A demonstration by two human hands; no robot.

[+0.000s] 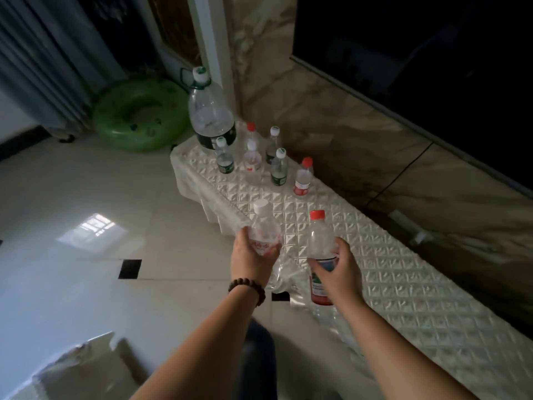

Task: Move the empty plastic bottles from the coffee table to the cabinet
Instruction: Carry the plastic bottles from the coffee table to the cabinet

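The left hand [250, 256] is wrapped around a clear plastic bottle with a white cap [264, 229], and the right hand [336, 268] grips a clear plastic bottle with a red cap and red label [319, 249], both held just above the near edge of the long cabinet draped in white quilted cloth [375, 269]. At twelve o'clock from the hands, six small capped bottles [278, 168] stand clustered at the cabinet's far end, with a large clear jug with a green label [210, 111] beyond them at eleven o'clock.

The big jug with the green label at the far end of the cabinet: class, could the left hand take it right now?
Probably not. The left hand is already shut around a white-capped bottle, and the big jug stands at the cabinet's far end, behind a cluster of small bottles. It would need emptying and a longer reach first.
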